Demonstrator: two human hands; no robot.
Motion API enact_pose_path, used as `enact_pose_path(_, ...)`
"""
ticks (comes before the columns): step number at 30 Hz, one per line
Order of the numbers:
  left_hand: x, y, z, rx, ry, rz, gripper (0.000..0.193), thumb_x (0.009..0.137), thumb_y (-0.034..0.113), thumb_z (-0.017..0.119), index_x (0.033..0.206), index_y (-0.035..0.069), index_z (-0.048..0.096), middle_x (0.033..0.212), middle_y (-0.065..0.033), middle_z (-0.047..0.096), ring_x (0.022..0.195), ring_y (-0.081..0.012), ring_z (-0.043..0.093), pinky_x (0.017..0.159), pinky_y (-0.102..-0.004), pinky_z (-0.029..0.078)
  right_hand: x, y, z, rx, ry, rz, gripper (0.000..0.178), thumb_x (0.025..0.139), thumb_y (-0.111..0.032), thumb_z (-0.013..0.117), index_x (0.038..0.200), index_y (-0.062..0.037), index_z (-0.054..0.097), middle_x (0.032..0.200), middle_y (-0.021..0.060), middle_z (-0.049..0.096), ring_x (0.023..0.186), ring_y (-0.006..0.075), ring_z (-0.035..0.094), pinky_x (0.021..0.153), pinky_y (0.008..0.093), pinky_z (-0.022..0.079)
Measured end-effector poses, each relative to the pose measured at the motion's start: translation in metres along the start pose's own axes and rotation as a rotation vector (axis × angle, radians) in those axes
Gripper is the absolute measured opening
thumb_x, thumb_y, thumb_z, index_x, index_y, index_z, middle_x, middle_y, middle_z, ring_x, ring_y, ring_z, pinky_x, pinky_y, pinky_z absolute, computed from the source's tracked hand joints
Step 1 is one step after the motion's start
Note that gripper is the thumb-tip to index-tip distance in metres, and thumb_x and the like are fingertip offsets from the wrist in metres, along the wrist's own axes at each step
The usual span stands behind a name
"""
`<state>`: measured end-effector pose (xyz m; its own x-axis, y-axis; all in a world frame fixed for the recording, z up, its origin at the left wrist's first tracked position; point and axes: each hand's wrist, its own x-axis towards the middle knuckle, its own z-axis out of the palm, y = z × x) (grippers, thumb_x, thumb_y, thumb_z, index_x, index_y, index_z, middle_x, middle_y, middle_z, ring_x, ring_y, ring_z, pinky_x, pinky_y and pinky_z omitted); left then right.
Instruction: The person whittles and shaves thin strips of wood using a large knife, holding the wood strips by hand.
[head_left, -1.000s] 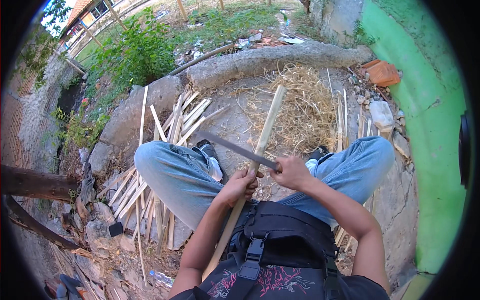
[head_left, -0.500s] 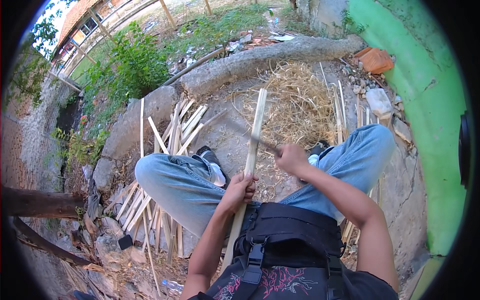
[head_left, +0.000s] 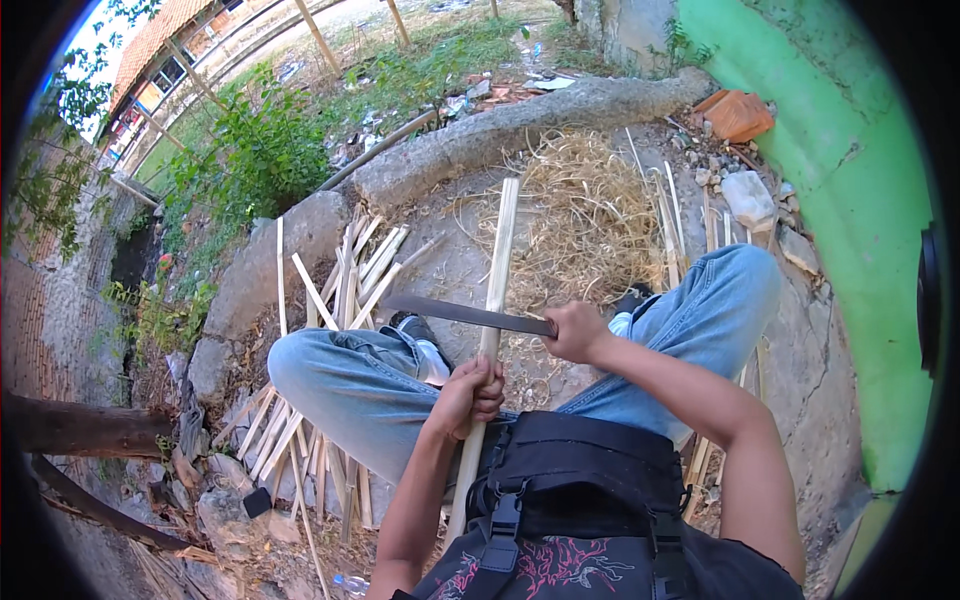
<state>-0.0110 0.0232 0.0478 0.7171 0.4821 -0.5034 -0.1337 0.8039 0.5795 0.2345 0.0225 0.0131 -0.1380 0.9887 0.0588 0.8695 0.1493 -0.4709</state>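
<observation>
My left hand is closed around a long pale wooden strip, which slants up and away from my lap. My right hand grips the end of a long dark blade, a machete; its handle is hidden in my fist. The blade lies across the strip, just above my left hand, with its tip pointing left over my shoe. Whether the edge has bitten into the wood I cannot tell. Beyond the strip's far end spreads a heap of curly wood shavings.
Bundles of split wooden strips lie beside my left leg, with more strips by my right knee. A low concrete curb curves ahead. At the right rises a green wall, with an orange block and rubble at its foot.
My right hand has brought the machete toward me along the strip, and its blade has turned from slanting to nearly level. The left hand keeps its hold on the strip.
</observation>
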Motion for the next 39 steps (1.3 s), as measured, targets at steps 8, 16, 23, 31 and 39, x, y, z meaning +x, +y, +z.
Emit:
enact_pose_path(8, 0.01, -0.002, 0.002, 0.025, 0.188, 0.048, 0.029, 0.102, 0.036, 0.037, 0.098, 0.009, 0.048, 0.06, 0.0014, 0.038, 0.045, -0.0089, 0.034, 0.04, -0.022, 0.031, -0.001, -0.011, -0.003, 0.064, -0.157, 0.083, 0.022, 0.075, -0.027, 0.063, 0.075, -0.0051, 0.066, 0.066, 0.0178, 0.064, 0.068, 0.0336, 0.067, 0.068, 0.0434, 0.054)
enact_pose_path(16, 0.019, -0.015, 0.001, 0.31, 0.422, 0.112, 0.035, 0.1, 0.031, 0.038, 0.077, 0.007, 0.049, 0.059, -0.0009, 0.046, 0.045, -0.0102, 0.042, 0.041, -0.0245, 0.034, -0.011, -0.036, 0.003, 0.02, -0.137, -0.043, 0.018, 0.071, -0.022, 0.062, 0.073, -0.0048, 0.065, 0.066, 0.0194, 0.063, 0.066, 0.0351, 0.066, 0.066, 0.0448, 0.053)
enact_pose_path(23, 0.019, -0.019, 0.005, 0.603, 0.455, 0.255, 0.041, 0.101, 0.038, 0.037, 0.076, 0.007, 0.048, 0.056, 0.001, 0.044, 0.041, -0.0078, 0.039, 0.038, -0.0225, 0.032, -0.003, -0.011, 0.009, 0.007, -0.115, -0.112, 0.017, 0.069, -0.021, 0.062, 0.07, -0.0044, 0.064, 0.064, 0.0183, 0.063, 0.065, 0.0354, 0.065, 0.066, 0.0447, 0.053)
enact_pose_path(31, 0.025, -0.024, -0.009, 0.474, 0.398, 0.16, 0.04, 0.101, 0.042, 0.037, 0.079, 0.011, 0.046, 0.057, 0.0033, 0.041, 0.041, -0.0068, 0.036, 0.036, -0.0222, 0.031, 0.036, 0.049, -0.006, -0.116, 0.081, 0.43, 0.024, 0.076, -0.027, 0.061, 0.073, -0.005, 0.071, 0.072, 0.0191, 0.066, 0.071, 0.0358, 0.066, 0.067, 0.0452, 0.053)
enact_pose_path(39, 0.024, -0.022, -0.013, 0.403, 0.581, 0.086, 0.042, 0.099, 0.043, 0.037, 0.077, 0.01, 0.048, 0.054, 0.0012, 0.044, 0.038, -0.0091, 0.036, 0.036, -0.0241, 0.031, -0.009, -0.019, 0.022, -0.067, -0.083, 0.037, 0.018, 0.071, -0.025, 0.063, 0.072, -0.0072, 0.066, 0.065, 0.0164, 0.064, 0.065, 0.0343, 0.066, 0.065, 0.0468, 0.053)
